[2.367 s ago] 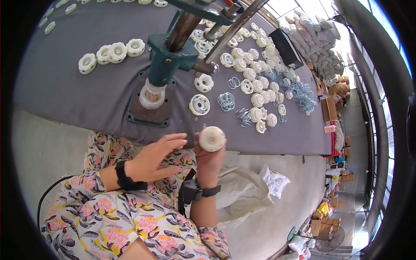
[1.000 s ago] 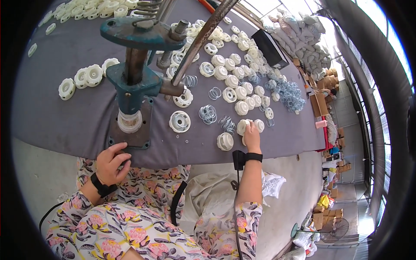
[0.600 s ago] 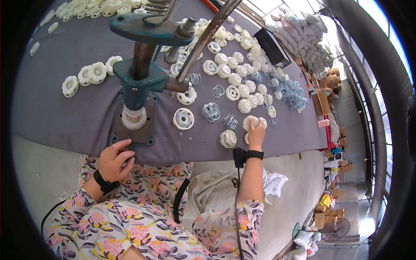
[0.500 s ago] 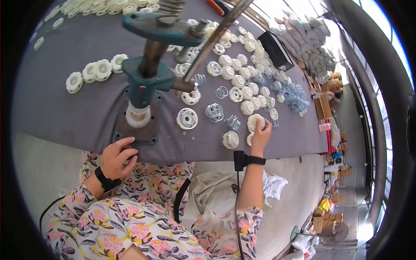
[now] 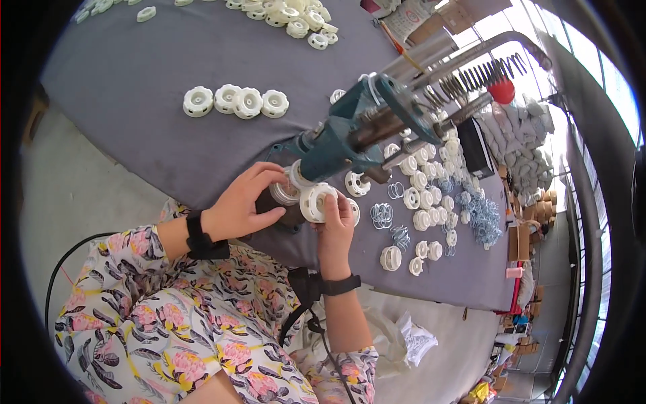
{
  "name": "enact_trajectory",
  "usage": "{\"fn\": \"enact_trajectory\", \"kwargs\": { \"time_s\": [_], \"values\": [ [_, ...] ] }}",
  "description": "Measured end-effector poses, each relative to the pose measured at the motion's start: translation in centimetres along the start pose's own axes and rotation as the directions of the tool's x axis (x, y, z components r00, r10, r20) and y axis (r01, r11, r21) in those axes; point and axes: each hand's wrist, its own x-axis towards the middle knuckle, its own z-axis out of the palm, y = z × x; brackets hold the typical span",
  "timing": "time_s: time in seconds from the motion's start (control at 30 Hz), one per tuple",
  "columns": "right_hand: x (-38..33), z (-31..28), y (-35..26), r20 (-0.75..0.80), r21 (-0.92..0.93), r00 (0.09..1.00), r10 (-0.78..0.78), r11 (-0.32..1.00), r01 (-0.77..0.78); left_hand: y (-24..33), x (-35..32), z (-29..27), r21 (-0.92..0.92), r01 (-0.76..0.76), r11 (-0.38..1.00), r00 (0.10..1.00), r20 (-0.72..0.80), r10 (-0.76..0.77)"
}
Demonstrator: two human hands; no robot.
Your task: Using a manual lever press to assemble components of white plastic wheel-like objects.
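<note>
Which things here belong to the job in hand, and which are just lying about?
In the work:
white round part, held by the right hand
teal press, left hand close by
probably the wire springs and row of white wheels

Apparently lying about:
black box
pink cylinder
stacked sacks

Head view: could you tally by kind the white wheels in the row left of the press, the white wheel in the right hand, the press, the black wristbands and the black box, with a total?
White wheels in the row: 4
Held white wheel in the right hand: 1
Teal press: 1
Black wristbands: 2
Black box: 1
Total: 9
</note>
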Motion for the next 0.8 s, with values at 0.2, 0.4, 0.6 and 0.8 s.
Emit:
{"fn": "enact_trajectory", "kwargs": {
  "time_s": [0.2, 0.4, 0.6, 0.8],
  "values": [
    [0.4, 1.0, 0.6, -0.094, -0.045, 0.995, -0.018, 0.999, 0.013, -1.3, 2.3, 0.5, 0.106, -0.089, 0.990, 0.995, 0.063, 0.083],
    [0.1, 0.9, 0.9, -0.102, -0.133, 0.993, -0.064, 0.990, 0.050, -2.1, 5.0, 1.0, -0.435, 0.076, 0.897, 0.966, 0.257, 0.043],
    [-1.7, 1.6, 0.2, -0.055, -0.394, 0.943, -0.328, 0.875, 0.281, -1.5, 2.7, 1.0, -0.061, -0.155, 0.986, 0.984, 0.076, 0.159],
    [-4.8, 1.7, 0.4, 0.141, -0.380, 0.864, -0.483, 0.780, 0.498, 0.6, -0.9, -0.1, -0.034, -0.154, 0.988, 0.987, 0.036, 0.155]
  ]
}}
